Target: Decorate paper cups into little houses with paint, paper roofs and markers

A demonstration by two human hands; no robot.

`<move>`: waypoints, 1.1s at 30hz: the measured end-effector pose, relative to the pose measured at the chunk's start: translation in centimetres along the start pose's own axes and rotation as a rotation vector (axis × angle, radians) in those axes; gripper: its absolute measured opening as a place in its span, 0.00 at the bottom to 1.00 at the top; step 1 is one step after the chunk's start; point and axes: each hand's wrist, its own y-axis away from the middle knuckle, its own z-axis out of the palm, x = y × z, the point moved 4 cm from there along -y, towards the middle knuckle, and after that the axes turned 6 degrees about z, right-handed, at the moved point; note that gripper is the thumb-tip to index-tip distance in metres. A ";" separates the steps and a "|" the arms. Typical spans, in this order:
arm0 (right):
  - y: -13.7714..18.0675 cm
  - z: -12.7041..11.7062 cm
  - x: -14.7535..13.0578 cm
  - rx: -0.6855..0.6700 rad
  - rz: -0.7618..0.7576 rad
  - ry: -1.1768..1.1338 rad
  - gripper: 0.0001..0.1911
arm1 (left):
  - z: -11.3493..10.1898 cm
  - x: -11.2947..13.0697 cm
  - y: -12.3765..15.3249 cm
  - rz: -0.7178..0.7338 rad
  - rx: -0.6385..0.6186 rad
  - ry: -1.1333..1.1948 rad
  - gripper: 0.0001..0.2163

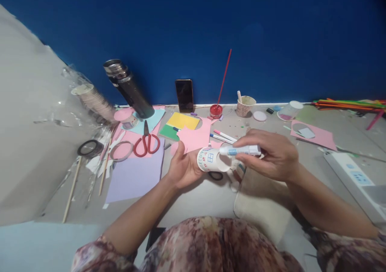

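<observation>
My left hand (187, 168) holds a white paper cup (209, 160) lying on its side, its mouth turned to the right. Blue and red drawings, including a small blue window, mark the cup's wall. The left thumb points up, away from the cup, and the fingers beneath it are mostly hidden. Between the thumb and fingers of my right hand (268, 153) is a white glue stick (241, 150) with a blue label. Its left end is at the cup's rim; whether they touch I cannot tell.
Red-handled scissors (146, 141), a purple sheet (134, 179) and tape rolls lie left. A dark flask (131, 89) and stacked cups (95, 101) stand behind. A phone (184, 95) leans on the blue wall. A power strip (354, 179) and pipe cleaners (346, 104) are right.
</observation>
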 end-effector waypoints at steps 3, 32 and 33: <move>0.1 0.6 -0.4 -0.034 -0.012 0.020 0.04 | -0.1 0.0 0.0 0.008 -0.005 -0.007 0.48; 0.3 0.9 -0.7 -0.084 -0.005 0.094 0.03 | 0.5 0.6 -0.3 0.121 0.027 -0.142 0.45; 0.4 1.0 -0.8 -0.080 -0.027 0.095 0.02 | 0.4 0.6 -0.3 0.111 0.028 -0.143 0.45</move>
